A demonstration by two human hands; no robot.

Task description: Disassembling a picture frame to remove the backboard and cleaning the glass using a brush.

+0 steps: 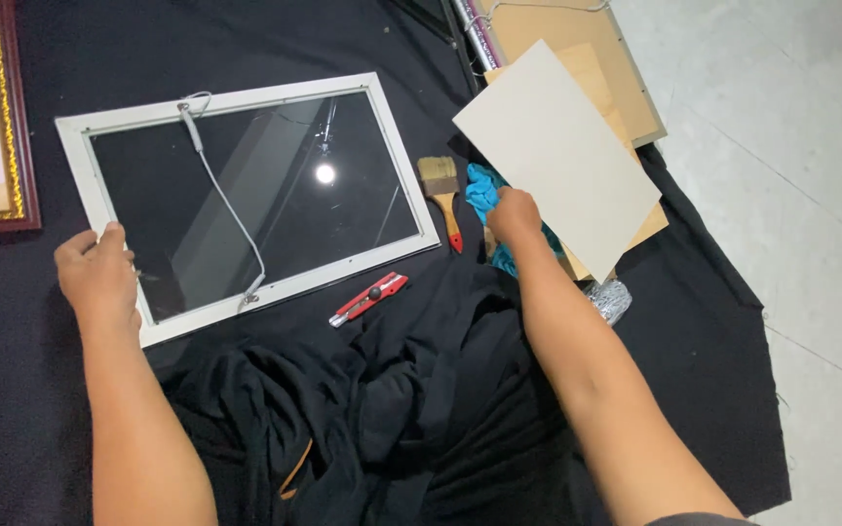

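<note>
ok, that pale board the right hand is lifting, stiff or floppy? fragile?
Probably fairly stiff: the pale board stays flat though the right hand grips only its lower edge. Likely light for its size, since it looks thin and one hand holds it up. Corners may dent or crease if knocked; it hangs over brown boards and a paintbrush.

Red utility knife point(369, 298) on my black cloth point(421, 409), paintbrush point(442, 195) beside blue rag point(480, 192), gold-trimmed frame point(7, 127) at left edge, wire coil point(612, 298), pale floor point(791, 175).
</note>
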